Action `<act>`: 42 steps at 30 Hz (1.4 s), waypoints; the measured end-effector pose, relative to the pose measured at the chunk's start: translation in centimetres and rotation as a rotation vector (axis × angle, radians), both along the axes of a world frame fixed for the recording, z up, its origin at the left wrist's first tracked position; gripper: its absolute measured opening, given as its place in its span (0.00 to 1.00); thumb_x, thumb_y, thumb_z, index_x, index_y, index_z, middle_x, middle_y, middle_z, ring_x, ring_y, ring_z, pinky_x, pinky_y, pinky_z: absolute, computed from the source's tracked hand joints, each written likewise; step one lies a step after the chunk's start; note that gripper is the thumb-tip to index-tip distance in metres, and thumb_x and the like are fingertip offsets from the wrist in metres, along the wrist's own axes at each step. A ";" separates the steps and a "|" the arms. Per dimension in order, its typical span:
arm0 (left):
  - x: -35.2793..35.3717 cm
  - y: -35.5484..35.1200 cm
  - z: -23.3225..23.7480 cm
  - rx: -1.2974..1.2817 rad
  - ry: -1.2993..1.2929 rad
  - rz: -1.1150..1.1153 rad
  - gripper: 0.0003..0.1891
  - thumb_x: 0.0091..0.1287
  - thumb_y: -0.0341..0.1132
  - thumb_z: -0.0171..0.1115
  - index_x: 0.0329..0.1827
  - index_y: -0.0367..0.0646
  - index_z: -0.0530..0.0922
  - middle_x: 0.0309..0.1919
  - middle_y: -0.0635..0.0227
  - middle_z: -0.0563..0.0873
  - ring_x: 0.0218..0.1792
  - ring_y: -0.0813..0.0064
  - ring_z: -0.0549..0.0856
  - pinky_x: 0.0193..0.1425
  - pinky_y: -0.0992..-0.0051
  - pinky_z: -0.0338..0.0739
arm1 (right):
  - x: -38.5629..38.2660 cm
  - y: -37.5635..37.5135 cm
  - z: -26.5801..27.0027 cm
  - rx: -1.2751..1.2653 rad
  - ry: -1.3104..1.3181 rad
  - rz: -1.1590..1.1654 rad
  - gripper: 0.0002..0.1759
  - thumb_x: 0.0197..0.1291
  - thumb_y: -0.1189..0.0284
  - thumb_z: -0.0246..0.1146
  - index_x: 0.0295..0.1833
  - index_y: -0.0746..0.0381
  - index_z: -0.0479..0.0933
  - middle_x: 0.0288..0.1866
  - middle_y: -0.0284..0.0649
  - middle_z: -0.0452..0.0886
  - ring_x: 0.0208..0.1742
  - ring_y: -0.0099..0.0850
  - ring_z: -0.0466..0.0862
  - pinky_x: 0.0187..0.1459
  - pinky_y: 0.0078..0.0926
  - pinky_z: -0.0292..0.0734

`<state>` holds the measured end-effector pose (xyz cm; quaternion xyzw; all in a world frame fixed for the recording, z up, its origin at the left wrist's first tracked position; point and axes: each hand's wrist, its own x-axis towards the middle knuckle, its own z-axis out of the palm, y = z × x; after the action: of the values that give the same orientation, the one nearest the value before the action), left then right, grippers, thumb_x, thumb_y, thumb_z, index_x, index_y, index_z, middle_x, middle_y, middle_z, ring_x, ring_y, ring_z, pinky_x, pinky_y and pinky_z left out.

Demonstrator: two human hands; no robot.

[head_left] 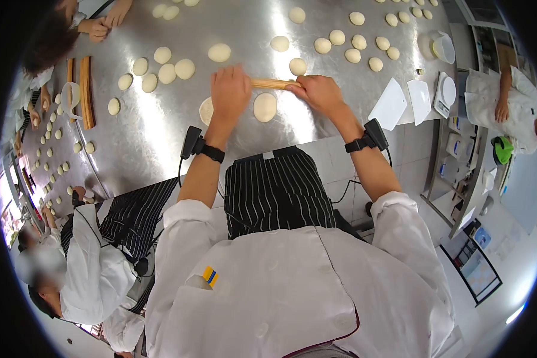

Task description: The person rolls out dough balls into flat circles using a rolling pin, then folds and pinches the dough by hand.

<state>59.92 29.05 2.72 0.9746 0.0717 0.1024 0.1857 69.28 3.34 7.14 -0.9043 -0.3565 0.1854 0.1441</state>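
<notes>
Two bare hands grip a wooden rolling pin [269, 84] that runs crosswise between them over a steel table [185, 122]. The left hand [231, 92] curls around one end, its fingers slightly blurred; the right hand [320, 93] wraps the other end, thumb along the wood. Just below the pin, on the wearer's side, lies a flat dough round [265, 107]; whether pin and dough touch is hard to tell. A second round [206, 111] is partly hidden by the left wrist. One dough ball [298, 66] sits just beyond the pin, near the right hand, and more balls spread farther across the metal. To the right are two white scrapers [389, 104], a scale [446, 93] and a clear jug [443, 48]. At the left, a white ring [71, 100] stands beside wooden sticks [87, 92]. A co-worker's hands [101, 26] rest at the far left edge.
</notes>
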 end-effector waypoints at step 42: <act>-9.8 6.4 -3.4 -0.233 0.120 0.348 0.20 0.70 0.42 0.71 0.63 0.51 0.83 0.60 0.58 0.83 0.63 0.48 0.81 0.71 0.46 0.73 | -8.8 -12.9 -4.5 -0.004 -0.043 -0.444 0.23 0.54 0.65 0.82 0.53 0.61 0.86 0.50 0.49 0.85 0.53 0.53 0.85 0.56 0.51 0.83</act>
<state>50.07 35.42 -0.69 0.9238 0.2610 0.0657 0.2722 60.44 -9.59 2.64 -0.9646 -0.1515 0.1305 0.1721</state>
